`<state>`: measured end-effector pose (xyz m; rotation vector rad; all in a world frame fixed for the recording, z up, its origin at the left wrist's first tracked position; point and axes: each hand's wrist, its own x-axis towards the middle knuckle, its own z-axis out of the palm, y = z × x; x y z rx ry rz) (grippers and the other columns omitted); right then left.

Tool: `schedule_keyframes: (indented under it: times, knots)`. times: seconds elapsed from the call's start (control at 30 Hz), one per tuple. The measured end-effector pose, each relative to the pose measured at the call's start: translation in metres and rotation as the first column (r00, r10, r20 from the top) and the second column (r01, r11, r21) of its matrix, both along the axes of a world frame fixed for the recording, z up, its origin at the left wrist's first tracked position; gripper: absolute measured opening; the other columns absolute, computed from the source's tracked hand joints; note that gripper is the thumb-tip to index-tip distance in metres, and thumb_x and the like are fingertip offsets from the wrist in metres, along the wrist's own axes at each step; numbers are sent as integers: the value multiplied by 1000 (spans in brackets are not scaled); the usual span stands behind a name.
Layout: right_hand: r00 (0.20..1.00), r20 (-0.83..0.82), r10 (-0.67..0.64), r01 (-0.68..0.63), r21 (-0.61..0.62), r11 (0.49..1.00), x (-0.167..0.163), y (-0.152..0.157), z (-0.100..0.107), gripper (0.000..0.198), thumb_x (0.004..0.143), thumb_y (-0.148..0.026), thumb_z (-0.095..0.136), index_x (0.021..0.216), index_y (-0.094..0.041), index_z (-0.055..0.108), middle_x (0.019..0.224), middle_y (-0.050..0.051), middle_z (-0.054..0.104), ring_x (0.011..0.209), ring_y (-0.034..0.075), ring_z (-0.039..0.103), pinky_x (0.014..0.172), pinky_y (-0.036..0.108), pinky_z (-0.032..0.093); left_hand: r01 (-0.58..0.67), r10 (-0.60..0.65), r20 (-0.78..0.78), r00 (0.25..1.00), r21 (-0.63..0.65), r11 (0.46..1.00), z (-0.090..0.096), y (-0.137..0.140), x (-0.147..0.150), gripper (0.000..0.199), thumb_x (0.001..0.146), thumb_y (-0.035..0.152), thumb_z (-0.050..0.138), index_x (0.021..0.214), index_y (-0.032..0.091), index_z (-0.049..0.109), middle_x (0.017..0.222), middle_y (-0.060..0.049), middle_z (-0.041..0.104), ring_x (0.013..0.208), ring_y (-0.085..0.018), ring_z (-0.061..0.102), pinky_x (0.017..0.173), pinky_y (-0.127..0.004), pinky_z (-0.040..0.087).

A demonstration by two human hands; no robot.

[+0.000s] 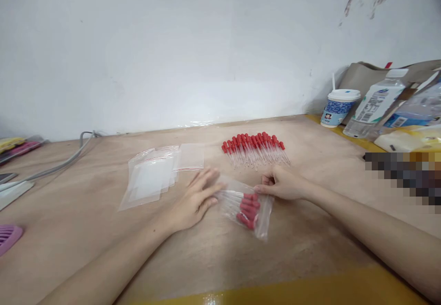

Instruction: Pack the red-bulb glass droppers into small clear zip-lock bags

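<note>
— Yellow tape (241, 291) nearest, along the tabletop (310, 245) at the bottom of the frame. And beyond?

— Just right of centre, a clear bag (264, 220) with red-bulbed droppers (250, 206) inside, bulbs all toward the right, tubes toward the left.

— Why all one way?

— Perhaps for a flat, tidy fit.

— Held how?

— Left hand (198, 201) open and loosely spread, fingertips over the left end, probably as a steadying touch; no closed grip visible. Right hand (280, 182) curled, thumb and forefinger apparently pinching the upper right edge, likely to keep the film from slipping.

— So, between the two?

— Yes, between and touched by both, mostly lower in the frame than the right hand.

— And farther up?

— Loose droppers (255, 146) in a fanned row above the right hand, bulbs upward, presumably for easy picking. Flat bags (148, 176) overlapping above the left hand, within reach. Lidded cup (336, 112) and bottle (374, 105) at upper right, probably out of the way.
</note>
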<state>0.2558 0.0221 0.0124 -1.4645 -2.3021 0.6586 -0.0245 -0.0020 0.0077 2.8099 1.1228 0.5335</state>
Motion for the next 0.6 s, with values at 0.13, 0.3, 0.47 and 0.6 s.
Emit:
schedule_keyframes:
  times: [0.13, 0.3, 0.47, 0.6]
  knots:
    - [994, -37, 104, -104, 16, 994, 4, -8, 1, 40, 75, -46, 53, 48, -17, 44, 44, -4, 38, 43, 6, 31, 43, 23, 20, -211, 169, 267, 949, 136, 968, -5, -2, 4, 27, 90, 26, 42, 112, 22, 57, 123, -8, 49, 118, -25, 42, 97, -45, 38]
    - [963, -136, 235, -235, 9, 972, 3, -8, -6, 39, 77, -49, 51, 57, -16, 53, 49, -4, 39, 47, 7, 33, 44, 21, 22, -109, 112, 194, 975, -30, 994, 2, -40, 39, 34, 88, 39, 47, 115, 20, 56, 122, -9, 50, 112, -25, 48, 93, -40, 42]
    - [926, -167, 339, -350, -40, 936, 2, -8, -6, 33, 81, -44, 48, 70, -15, 60, 60, -1, 51, 54, 8, 40, 49, 21, 30, 5, -6, -13, 1000, -23, 1000, 1, -60, 62, 57, 82, 46, 51, 130, 18, 41, 131, -13, 43, 119, -31, 40, 95, -48, 38]
    - [923, -239, 303, -329, -78, 941, 1, -8, -8, 28, 80, -42, 51, 75, -16, 59, 59, -2, 49, 53, 8, 39, 48, 20, 31, -32, 33, -49, 998, 15, 999, -1, -46, 48, 43, 87, 27, 41, 130, 22, 40, 129, -9, 47, 118, -27, 43, 99, -47, 34]
